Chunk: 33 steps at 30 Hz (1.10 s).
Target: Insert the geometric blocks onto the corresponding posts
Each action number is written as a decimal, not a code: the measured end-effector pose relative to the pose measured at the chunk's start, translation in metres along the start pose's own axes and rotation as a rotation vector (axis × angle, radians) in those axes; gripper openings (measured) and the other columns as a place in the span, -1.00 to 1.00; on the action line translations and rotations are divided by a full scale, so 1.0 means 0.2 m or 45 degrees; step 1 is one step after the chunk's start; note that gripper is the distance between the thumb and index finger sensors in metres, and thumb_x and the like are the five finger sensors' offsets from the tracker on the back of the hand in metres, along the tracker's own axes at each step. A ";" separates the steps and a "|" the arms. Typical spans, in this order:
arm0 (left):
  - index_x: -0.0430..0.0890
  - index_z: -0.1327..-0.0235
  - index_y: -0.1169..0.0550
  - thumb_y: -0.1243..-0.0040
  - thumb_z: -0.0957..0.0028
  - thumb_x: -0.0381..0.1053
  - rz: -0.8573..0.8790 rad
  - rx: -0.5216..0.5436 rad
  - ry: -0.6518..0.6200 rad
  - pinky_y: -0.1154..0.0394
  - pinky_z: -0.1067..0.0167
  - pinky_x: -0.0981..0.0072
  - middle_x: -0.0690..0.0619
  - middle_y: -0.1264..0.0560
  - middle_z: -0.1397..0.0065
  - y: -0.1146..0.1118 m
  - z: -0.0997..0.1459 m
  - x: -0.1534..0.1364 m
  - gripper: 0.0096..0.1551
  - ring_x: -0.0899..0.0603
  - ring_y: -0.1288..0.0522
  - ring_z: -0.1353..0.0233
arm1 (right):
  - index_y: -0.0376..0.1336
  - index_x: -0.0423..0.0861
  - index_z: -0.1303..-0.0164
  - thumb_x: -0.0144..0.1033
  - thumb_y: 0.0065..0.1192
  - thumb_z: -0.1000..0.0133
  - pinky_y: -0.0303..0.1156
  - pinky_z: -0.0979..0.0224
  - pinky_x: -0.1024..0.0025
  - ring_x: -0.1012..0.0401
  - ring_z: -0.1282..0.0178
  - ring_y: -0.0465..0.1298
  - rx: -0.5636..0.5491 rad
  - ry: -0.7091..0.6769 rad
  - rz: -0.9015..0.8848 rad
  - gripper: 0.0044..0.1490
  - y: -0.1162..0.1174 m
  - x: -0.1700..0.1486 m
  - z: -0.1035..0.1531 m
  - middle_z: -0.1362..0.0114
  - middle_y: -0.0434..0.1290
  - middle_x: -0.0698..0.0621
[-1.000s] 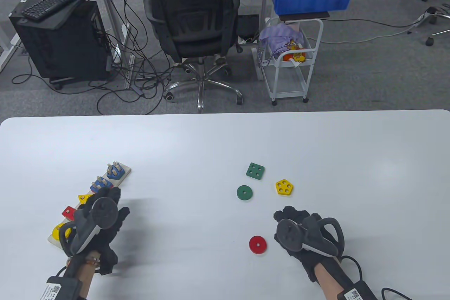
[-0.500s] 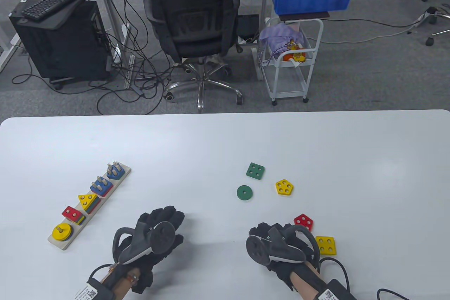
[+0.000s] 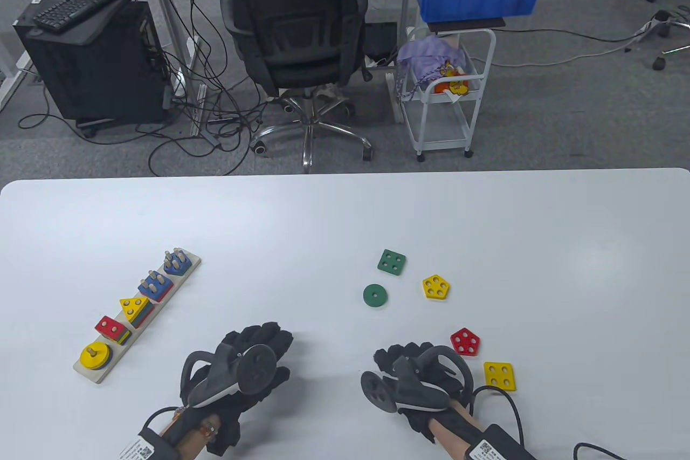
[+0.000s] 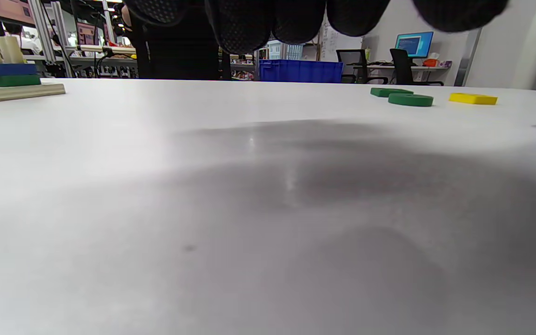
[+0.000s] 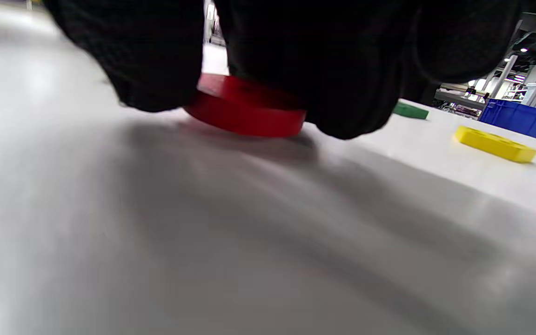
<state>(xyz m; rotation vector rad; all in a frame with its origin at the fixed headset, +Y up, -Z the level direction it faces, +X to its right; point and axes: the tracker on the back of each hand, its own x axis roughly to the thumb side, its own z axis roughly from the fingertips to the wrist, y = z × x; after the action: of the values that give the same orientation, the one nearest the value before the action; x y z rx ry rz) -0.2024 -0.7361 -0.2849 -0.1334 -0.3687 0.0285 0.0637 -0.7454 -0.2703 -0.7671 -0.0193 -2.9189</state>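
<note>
Your right hand [image 3: 418, 382] sits low over the near middle of the table [image 3: 345, 212], and the right wrist view shows its fingers [image 5: 342, 74] curled down around the rim of the red round block [image 5: 244, 107], pinching it while it lies on or barely above the surface; from above the block is hidden under the glove. Your left hand [image 3: 242, 368] rests just to the left of it, fingers relaxed and holding nothing. Just to the right of your right hand lie the red pentagon [image 3: 465, 342] and the yellow square [image 3: 499, 376]; farther off sit the green round block [image 3: 375, 295], the green square [image 3: 391, 262] and the yellow pentagon [image 3: 436, 287]. Well apart on the left stands the post board [image 3: 86, 368], already carrying blocks on all five stations, with a yellow disc [image 3: 95, 355] topping the near single post. You look to be well past the midpoint: six blocks remain off the board, counting the one you grip, and that red disc belongs on the near post above the yellow one.
</note>
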 end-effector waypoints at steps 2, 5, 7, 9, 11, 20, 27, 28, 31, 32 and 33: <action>0.24 -0.56 -0.24 -0.08 -0.04 0.34 0.025 0.010 -0.029 -0.18 -0.58 -0.25 0.14 -0.17 -0.76 0.01 0.00 0.02 -0.23 -0.14 -0.26 -0.72 | 0.30 -0.16 -0.31 0.01 0.40 0.07 0.48 -0.18 -0.19 -0.03 -0.05 0.62 -0.033 0.009 -0.181 -0.19 -0.04 -0.01 0.01 -0.32 0.52 -0.21; 0.24 -0.56 -0.24 -0.05 -0.05 0.35 0.132 0.003 -0.097 -0.21 -0.56 -0.23 0.14 -0.19 -0.75 0.03 0.01 0.04 -0.24 -0.13 -0.30 -0.70 | 0.29 -0.16 -0.31 0.01 0.39 0.07 0.47 -0.19 -0.21 -0.03 -0.06 0.62 -0.193 -0.027 -0.399 -0.19 -0.12 -0.01 0.03 -0.33 0.51 -0.20; 0.22 -0.57 -0.23 -0.04 -0.06 0.36 0.338 -0.021 -0.167 -0.23 -0.56 -0.21 0.13 -0.22 -0.73 0.04 0.01 0.07 -0.24 -0.12 -0.34 -0.67 | 0.28 -0.16 -0.32 0.02 0.39 0.07 0.47 -0.19 -0.21 -0.03 -0.06 0.62 -0.314 -0.066 -0.537 -0.18 -0.16 0.02 0.05 -0.33 0.51 -0.20; 0.21 -0.55 -0.26 -0.02 -0.07 0.34 0.535 -0.037 -0.267 -0.24 -0.56 -0.19 0.13 -0.26 -0.71 0.04 0.02 0.10 -0.27 -0.10 -0.36 -0.66 | 0.27 -0.16 -0.33 0.01 0.39 0.07 0.47 -0.19 -0.21 -0.03 -0.08 0.61 -0.412 -0.108 -0.660 -0.18 -0.19 0.05 0.06 -0.34 0.50 -0.21; 0.20 -0.55 -0.26 0.02 -0.08 0.36 0.722 -0.093 -0.322 -0.27 -0.54 -0.16 0.13 -0.30 -0.69 0.04 0.02 0.13 -0.27 -0.10 -0.40 -0.63 | 0.26 -0.16 -0.33 0.00 0.39 0.06 0.47 -0.19 -0.21 -0.03 -0.07 0.61 -0.474 -0.156 -0.727 -0.18 -0.22 0.10 0.08 -0.34 0.49 -0.21; -0.04 -0.59 -0.16 -0.08 -0.06 0.38 1.750 -0.569 -0.385 -0.29 -0.53 -0.15 0.01 -0.36 -0.64 -0.07 0.00 0.19 -0.07 -0.11 -0.49 -0.55 | 0.20 -0.19 -0.35 -0.04 0.39 0.04 0.43 -0.23 -0.23 -0.05 -0.11 0.57 -0.791 -0.305 -0.675 -0.17 -0.30 0.22 0.17 -0.36 0.44 -0.22; 0.04 -0.60 -0.16 -0.15 -0.05 0.32 1.640 -0.416 -0.305 -0.25 -0.54 -0.18 0.05 -0.35 -0.63 -0.06 0.00 0.16 -0.10 -0.08 -0.47 -0.54 | 0.14 -0.16 -0.42 -0.03 0.34 0.00 0.38 -0.25 -0.30 -0.11 -0.28 0.50 -0.711 -0.273 -0.648 -0.15 -0.28 0.22 0.15 -0.45 0.36 -0.22; 0.04 -0.60 -0.16 -0.15 -0.05 0.32 1.605 -0.389 -0.293 -0.25 -0.54 -0.18 0.05 -0.34 -0.63 -0.05 0.00 0.14 -0.10 -0.09 -0.47 -0.55 | 0.14 -0.17 -0.43 0.00 0.32 0.00 0.37 -0.26 -0.32 -0.13 -0.29 0.50 -0.681 -0.239 -0.629 -0.12 -0.28 0.20 0.15 -0.46 0.35 -0.24; 0.06 -0.60 -0.17 -0.16 -0.05 0.32 1.469 -0.302 -0.235 -0.24 -0.54 -0.20 0.05 -0.33 -0.63 -0.04 0.00 0.08 -0.11 -0.11 -0.44 -0.57 | 0.15 -0.17 -0.44 0.02 0.30 -0.01 0.36 -0.27 -0.34 -0.17 -0.32 0.48 -0.614 -0.168 -0.584 -0.13 -0.26 0.14 0.14 -0.48 0.33 -0.26; 0.06 -0.60 -0.17 -0.16 -0.04 0.32 1.384 -0.252 -0.207 -0.24 -0.54 -0.20 0.05 -0.33 -0.63 -0.03 0.00 0.04 -0.11 -0.11 -0.43 -0.57 | 0.15 -0.16 -0.44 0.02 0.30 -0.01 0.35 -0.27 -0.35 -0.17 -0.33 0.48 -0.572 -0.127 -0.548 -0.13 -0.25 0.10 0.14 -0.49 0.33 -0.26; 0.06 -0.59 -0.19 -0.17 -0.04 0.32 1.277 -0.196 -0.181 -0.24 -0.53 -0.21 0.05 -0.34 -0.62 -0.01 0.01 0.00 -0.11 -0.11 -0.44 -0.56 | 0.15 -0.16 -0.44 0.02 0.29 -0.01 0.35 -0.28 -0.35 -0.17 -0.33 0.48 -0.542 -0.087 -0.499 -0.14 -0.25 0.06 0.15 -0.49 0.33 -0.26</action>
<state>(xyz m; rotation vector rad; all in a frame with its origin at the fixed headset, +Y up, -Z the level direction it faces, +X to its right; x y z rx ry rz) -0.2024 -0.7378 -0.2830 -0.4602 -0.4150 1.0054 0.0627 -0.6958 -0.2377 -1.0231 0.5178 -3.3120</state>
